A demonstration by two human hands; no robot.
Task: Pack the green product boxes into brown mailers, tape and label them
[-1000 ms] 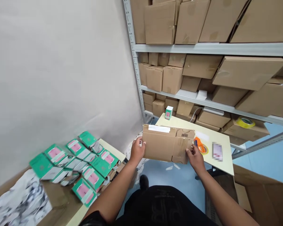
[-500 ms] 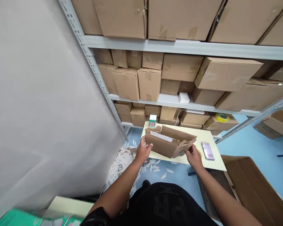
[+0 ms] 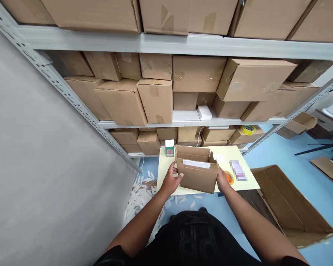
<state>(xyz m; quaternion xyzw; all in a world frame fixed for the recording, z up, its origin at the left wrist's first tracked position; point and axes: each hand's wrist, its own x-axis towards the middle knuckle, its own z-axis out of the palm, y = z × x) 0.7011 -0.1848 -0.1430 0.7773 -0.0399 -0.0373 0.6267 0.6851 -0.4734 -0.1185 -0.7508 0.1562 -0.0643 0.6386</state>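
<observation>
Between my hands is a brown cardboard box (image 3: pixel 197 179), its top open toward me and a white strip (image 3: pixel 196 164) along its near upper edge. My left hand (image 3: pixel 171 180) grips the box's left side, thumb on the near face. My right hand (image 3: pixel 222 179) holds the right end, with its fingers partly hidden behind the cardboard. The box is held over a pale yellow table (image 3: pixel 245 181). A small green-and-white box (image 3: pixel 170 148) stands at the table's back left. Right of my right hand lies a roll of orange tape (image 3: pixel 229 177), and past it a phone (image 3: pixel 238 170).
Metal shelving (image 3: pixel 144 43) full of cardboard boxes rises behind the table. A yellow tape roll (image 3: pixel 247 129) rests on a lower box. A large open carton (image 3: pixel 291 207) stands on the floor at right. White paper scraps (image 3: pixel 138 199) litter the floor at left, beside a grey wall (image 3: pixel 44 166).
The cardboard box has turned and its right end has squared up, where it was skewed with loose flaps. My right hand has moved onto that end. My view has shifted right.
</observation>
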